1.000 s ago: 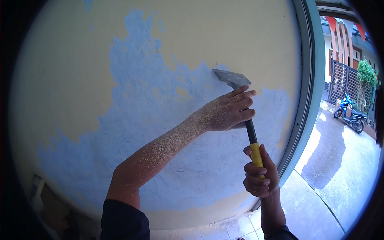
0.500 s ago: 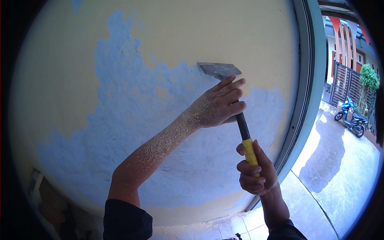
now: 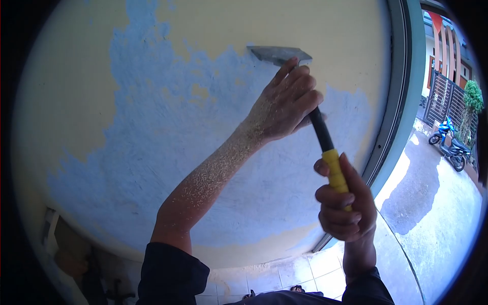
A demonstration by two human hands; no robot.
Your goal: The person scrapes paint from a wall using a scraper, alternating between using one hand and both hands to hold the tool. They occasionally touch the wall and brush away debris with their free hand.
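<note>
Head view is showing the seemingly stiff, light scraper [image 3: 278,53] at upper centre, right hand [image 3: 344,209] clenching its yellow handle [image 3: 333,166], left hand [image 3: 287,108] curling round the shaft [image 3: 319,133].

The wall [image 3: 152,127] shows rough blue patches amid yellow paint. A scraper [image 3: 278,53] lies blade-flat against it. White floor tiles [image 3: 315,272] run below.

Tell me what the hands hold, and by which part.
One wide-bladed grey metal scraper with a black shaft: the right hand grips its yellow handle end, the left hand clasps the black shaft just below the blade.
</note>
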